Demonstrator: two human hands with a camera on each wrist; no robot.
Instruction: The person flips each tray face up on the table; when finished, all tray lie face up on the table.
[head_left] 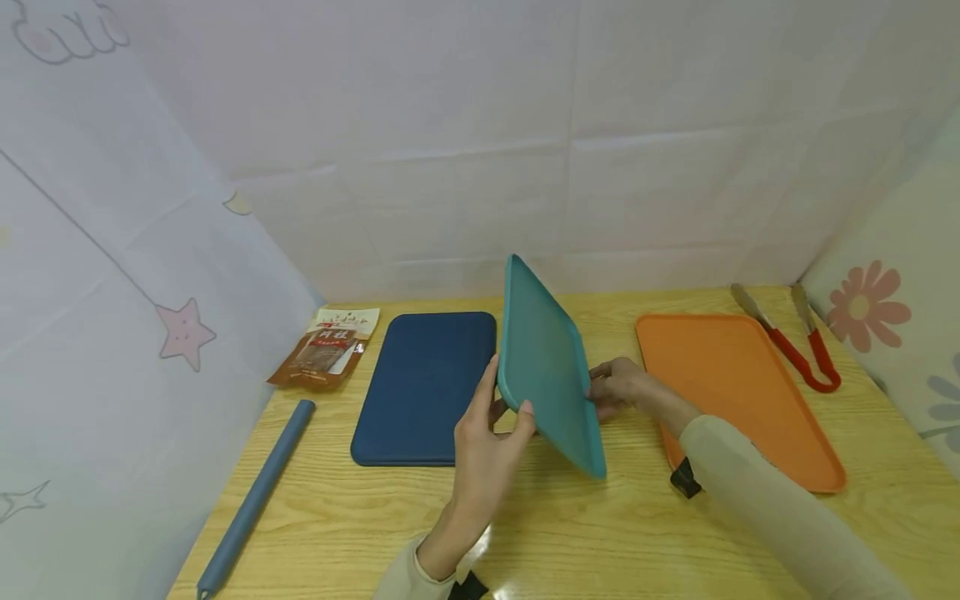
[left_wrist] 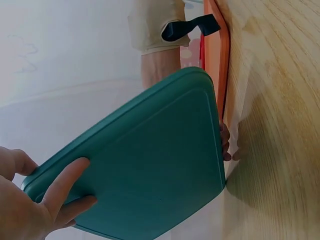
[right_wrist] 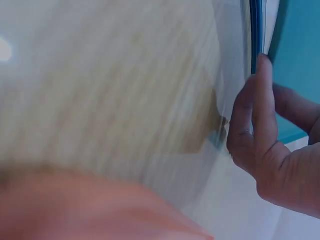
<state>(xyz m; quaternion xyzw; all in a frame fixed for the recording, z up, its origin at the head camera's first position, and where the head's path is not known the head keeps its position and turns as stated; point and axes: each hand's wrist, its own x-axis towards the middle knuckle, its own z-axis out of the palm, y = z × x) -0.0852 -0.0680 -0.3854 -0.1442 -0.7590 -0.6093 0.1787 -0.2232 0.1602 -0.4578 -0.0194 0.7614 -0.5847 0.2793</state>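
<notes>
A teal tray (head_left: 547, 358) is tilted steeply over the middle of the wooden table, between both hands. At its raised left edge, my left hand (head_left: 483, 454) grips it, thumb on the upper face and fingers spread on the underside, as the left wrist view shows. My right hand (head_left: 618, 387) holds the opposite edge, low near the tabletop; in the right wrist view its fingers (right_wrist: 265, 105) lie along that edge. Behind and left of the teal tray lies a navy blue tray (head_left: 423, 387). An orange tray (head_left: 720, 375) lies flat to the right, partly behind the right forearm.
Red-handled tongs (head_left: 813, 354) lie spread at the orange tray's far right corner. A brown and white snack packet (head_left: 326, 350) sits at the back left. Along the left table edge runs a grey-blue stick (head_left: 258, 496). Printed white cloth (head_left: 450, 167) walls the back and sides.
</notes>
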